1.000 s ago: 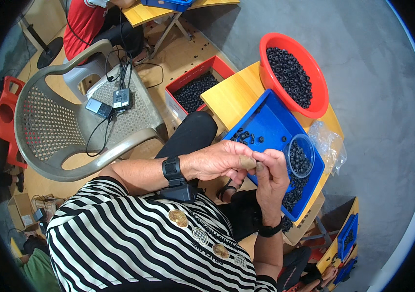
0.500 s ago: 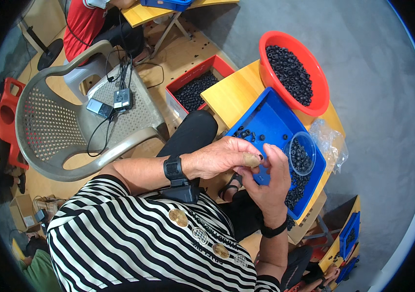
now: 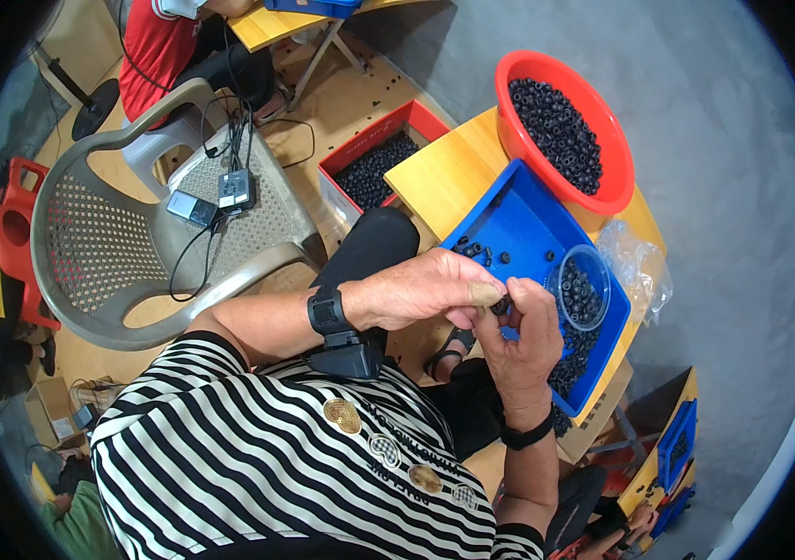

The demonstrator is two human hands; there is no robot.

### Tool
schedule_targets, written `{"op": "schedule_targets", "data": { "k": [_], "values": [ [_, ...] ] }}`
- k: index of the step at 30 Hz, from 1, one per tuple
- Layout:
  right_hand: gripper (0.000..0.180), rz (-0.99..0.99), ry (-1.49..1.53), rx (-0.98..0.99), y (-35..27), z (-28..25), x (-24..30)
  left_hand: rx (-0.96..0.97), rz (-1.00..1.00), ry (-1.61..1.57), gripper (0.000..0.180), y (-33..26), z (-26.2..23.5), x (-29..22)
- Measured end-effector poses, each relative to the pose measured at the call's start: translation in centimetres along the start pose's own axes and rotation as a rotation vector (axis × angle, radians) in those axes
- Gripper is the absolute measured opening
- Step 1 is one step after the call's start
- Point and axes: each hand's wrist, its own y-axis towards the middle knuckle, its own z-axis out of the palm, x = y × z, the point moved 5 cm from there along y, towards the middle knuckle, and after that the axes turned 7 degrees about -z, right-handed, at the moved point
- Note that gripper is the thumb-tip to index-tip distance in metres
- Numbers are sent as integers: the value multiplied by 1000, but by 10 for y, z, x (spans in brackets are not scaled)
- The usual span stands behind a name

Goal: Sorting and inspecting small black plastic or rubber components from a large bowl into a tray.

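Blue tray (image 3: 530, 217) bordered by red bowl (image 3: 618, 140); open room seen beyond hands. Black part (image 3: 501, 304) pinched between fingertips of left hand (image 3: 421, 291), right hand (image 3: 523, 353).

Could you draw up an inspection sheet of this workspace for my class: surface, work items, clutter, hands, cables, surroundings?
Surface: yellow table bearing a blue tray and a red basin.
Work items: small black parts in the basin, the tray and a clear round tub.
Clutter: crumpled clear bag beside the tray.
Hands: left hand and right hand meet at the fingertips on one small black part.
Cables: black cables on the grey chair, by a black box.
Surroundings: red-walled carton of black parts; person in red at another table.
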Motion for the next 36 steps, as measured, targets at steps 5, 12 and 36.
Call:
{"op": "schedule_targets", "data": {
  "k": [5,12,36],
  "values": [
    [33,74,26,9,-2,2,0,27,-35,-11,27,-1,-4,2],
    [35,82,45,29,-1,5,0,25,-19,-14,25,-2,-6,2],
    [43,-178,-4,44,-2,5,1,-50,64,185,23,0,4,1]
  ]
}}
